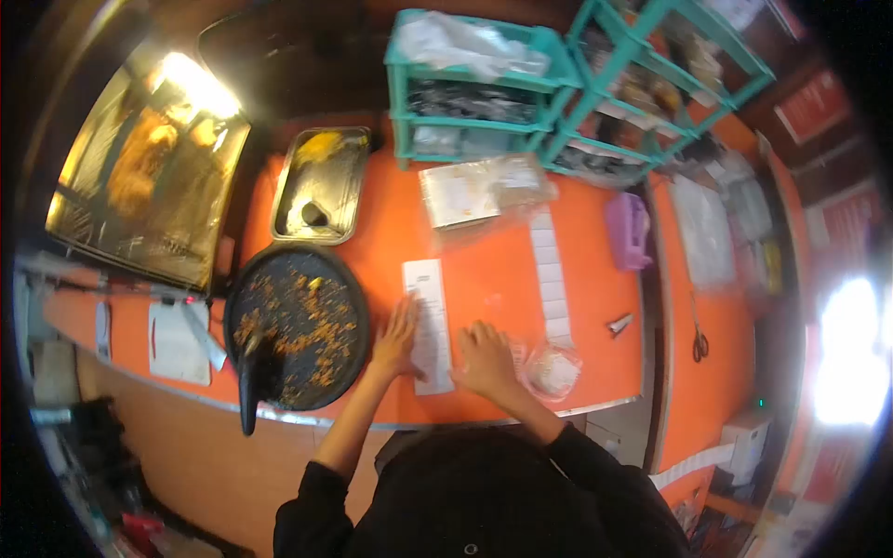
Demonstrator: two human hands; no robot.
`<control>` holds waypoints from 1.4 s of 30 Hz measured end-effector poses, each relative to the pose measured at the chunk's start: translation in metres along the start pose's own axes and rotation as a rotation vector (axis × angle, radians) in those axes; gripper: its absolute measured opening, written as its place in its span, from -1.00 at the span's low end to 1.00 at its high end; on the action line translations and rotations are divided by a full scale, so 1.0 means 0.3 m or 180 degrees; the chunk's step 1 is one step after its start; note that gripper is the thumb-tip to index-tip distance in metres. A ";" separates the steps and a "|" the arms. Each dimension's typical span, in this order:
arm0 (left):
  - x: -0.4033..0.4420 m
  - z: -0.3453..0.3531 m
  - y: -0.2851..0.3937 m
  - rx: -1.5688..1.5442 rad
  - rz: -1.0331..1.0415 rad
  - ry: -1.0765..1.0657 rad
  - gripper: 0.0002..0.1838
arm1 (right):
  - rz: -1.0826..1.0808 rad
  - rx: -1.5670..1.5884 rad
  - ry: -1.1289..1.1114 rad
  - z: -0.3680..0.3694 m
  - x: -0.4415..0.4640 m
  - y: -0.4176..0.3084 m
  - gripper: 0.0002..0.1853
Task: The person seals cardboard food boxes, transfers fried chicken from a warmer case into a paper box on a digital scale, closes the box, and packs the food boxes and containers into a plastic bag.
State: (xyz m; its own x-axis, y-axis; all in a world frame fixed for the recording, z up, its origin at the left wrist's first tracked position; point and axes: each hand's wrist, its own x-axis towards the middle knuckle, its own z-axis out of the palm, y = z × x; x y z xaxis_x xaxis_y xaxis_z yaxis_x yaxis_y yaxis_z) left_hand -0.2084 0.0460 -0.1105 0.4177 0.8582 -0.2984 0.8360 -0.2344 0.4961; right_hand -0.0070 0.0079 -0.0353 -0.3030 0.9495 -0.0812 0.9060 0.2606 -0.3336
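Note:
A long white printed slip like a receipt lies flat on the orange table, running away from my body. My left hand rests along its left edge, open, with the fingers stretched forward. At the slip's right edge, my right hand is open over the table, fingers apart and a little bent. Neither hand grips anything I can see. To the right of my right hand sits a round whitish item in clear plastic. A strip of white paper labels runs back from it.
Left of my hands is a black stone mortar with brown crumbly bits and a dark pestle. Behind stands a metal tray. A knife lies on a white board. Teal racks stand at the back; a purple holder is right.

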 end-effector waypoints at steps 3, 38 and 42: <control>0.052 -0.096 0.179 0.0233 -0.0033 0.0029 0.53 | 0.1428 0.1160 0.0564 -0.111 -0.043 0.367 -0.76; 0.974 0.652 1.254 -0.1250 -0.0919 0.1933 -0.89 | 0.1732 0.1413 0.1317 -0.393 -0.530 1.250 -0.85; 0.795 0.450 1.045 -0.2758 -0.0172 0.3083 -0.88 | 0.1207 0.1290 0.0973 -0.376 -0.340 1.134 -0.77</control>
State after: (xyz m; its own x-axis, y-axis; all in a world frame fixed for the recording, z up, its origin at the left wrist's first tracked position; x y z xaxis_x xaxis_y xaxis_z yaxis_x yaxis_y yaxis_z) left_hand 0.2011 0.1156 -0.1361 -0.3382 0.9214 0.1916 0.1915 -0.1319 0.9726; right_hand 0.3653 0.0194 -0.0346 0.1695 0.9855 -0.0115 0.7318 -0.1336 -0.6683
